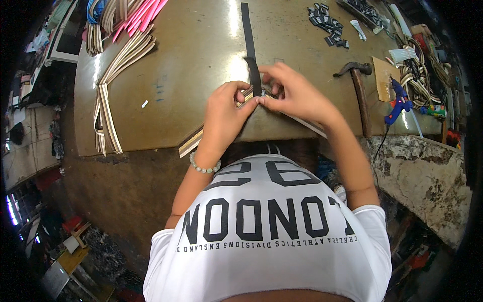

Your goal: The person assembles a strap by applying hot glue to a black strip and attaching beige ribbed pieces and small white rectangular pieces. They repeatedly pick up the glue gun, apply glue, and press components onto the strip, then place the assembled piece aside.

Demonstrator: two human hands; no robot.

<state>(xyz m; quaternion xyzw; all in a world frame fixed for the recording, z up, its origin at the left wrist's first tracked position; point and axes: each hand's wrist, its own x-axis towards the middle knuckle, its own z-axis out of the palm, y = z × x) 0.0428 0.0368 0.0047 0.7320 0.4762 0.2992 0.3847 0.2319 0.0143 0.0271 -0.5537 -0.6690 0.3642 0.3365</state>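
Observation:
A striped brown, cream and black strap runs across in front of me at the table's near edge. A flat black strip extends from it toward the far side, with a raised fold standing where the two cross. My left hand is closed, pinching the striped strap just left of the crossing. On the other side my right hand is closed at the black strip, its thumb tip meeting my left thumb and its index finger near the fold. My fingers partly hide the crossing.
Striped straps and pink strips lie at the left of the table. Small black pieces are scattered far right. A hammer, a brown card and a blue glue gun with its cable lie to the right.

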